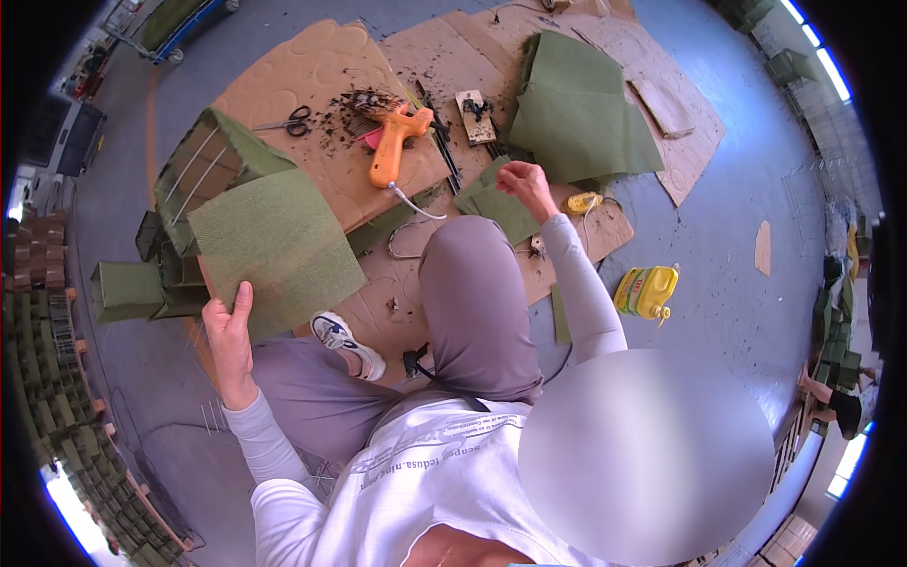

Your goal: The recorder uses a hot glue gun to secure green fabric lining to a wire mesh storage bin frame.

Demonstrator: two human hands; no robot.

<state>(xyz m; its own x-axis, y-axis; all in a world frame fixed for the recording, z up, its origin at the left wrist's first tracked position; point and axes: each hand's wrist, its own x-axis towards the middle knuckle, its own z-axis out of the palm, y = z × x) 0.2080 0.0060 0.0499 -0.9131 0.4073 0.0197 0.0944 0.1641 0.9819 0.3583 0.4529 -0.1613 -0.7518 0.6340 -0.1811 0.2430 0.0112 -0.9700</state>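
Holding a square green felt panel by its lower edge, the left hand had its thumb pressed on the panel's face and its fingers hidden behind it, a firm clasp. The panel stood tilted up from the floor at the person's left, in front of a green felt-covered wire box whose open side showed bare metal rods. Just beside that box, lower left, lay a smaller green block.

The right hand reached forward past the raised knee and pinched the top edge of a smaller green felt piece, fingers curled closed on it. This piece lay on the cardboard sheets spread over the grey floor. Beyond it sat a large folded green felt sheet, touching or nearly touching the small piece.

Between the two hands, on the cardboard, rested an orange glue gun with its white cord trailing toward the knee. Near its nozzle were dark scraps, and to the left a pair of scissors. A yellow tape measure lay just right of the right hand, and a yellow plastic bottle lay well apart on the bare floor to the right.
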